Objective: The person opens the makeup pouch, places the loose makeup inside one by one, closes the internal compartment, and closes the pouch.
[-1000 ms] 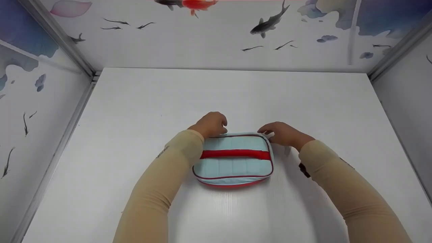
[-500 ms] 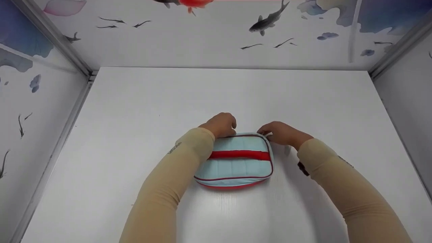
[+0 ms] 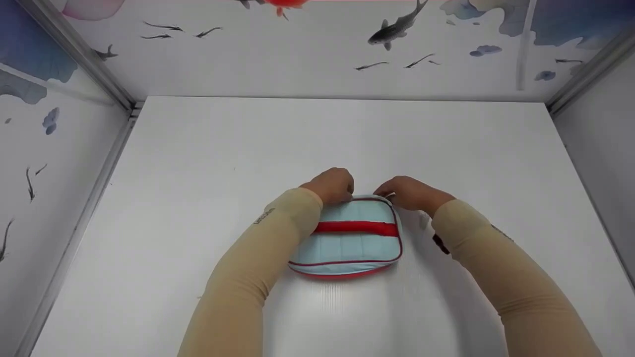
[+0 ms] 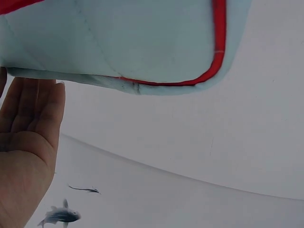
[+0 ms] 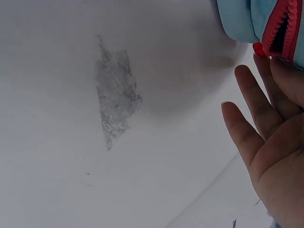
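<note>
A light blue zip pouch (image 3: 354, 248) with dark red piping and a red strap (image 3: 354, 227) lies on the white table. At its far edge, my left hand (image 3: 333, 185) pinches the rim; in the left wrist view its fingers (image 4: 35, 104) reach behind the edge, and the fingertips' exact hold is hidden. My right hand (image 3: 412, 192) grips the far right corner. The right wrist view shows thumb and forefinger at the end of a red zipper (image 5: 284, 28), whose teeth stand apart there, while the other fingers are spread.
White table (image 3: 198, 148) surrounds the pouch. A back wall (image 3: 297, 59) and side walls printed with fish enclose it. A grey scuffed patch (image 5: 116, 95) shows on the white surface in the right wrist view.
My left hand has slid rightward along the pouch's far edge, closer to the right hand. The right hand has barely shifted, and the pouch stays nearly in place.
</note>
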Demonstrator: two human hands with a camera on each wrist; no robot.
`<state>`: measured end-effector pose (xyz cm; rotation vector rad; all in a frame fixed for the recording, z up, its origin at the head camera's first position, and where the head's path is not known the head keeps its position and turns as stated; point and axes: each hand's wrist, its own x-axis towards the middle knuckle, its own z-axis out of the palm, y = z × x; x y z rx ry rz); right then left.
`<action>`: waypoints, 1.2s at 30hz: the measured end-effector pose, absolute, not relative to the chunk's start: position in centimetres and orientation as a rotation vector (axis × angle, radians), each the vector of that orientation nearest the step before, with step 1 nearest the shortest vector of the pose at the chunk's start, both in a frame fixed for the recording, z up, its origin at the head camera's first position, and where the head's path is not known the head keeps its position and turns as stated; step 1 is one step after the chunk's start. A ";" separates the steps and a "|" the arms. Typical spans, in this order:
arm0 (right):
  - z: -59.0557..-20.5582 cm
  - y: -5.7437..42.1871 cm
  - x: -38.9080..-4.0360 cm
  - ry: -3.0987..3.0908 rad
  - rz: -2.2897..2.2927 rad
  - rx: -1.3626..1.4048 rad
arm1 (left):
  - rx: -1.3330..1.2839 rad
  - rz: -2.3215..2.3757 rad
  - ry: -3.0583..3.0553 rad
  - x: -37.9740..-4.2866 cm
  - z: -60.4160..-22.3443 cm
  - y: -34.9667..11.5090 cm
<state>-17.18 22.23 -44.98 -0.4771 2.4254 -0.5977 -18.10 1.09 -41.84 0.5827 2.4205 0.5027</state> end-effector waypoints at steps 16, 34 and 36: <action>-45.4 21.7 -17.7 2.444 -0.484 -0.493 | 0.624 0.529 2.398 -18.0 -41.8 1.8; -45.2 22.3 -17.2 2.541 -0.435 -0.528 | 0.659 0.394 2.400 -18.4 -42.5 2.9; -45.1 22.3 -17.0 2.555 -0.437 -0.524 | 0.627 0.402 2.389 -18.4 -42.5 2.9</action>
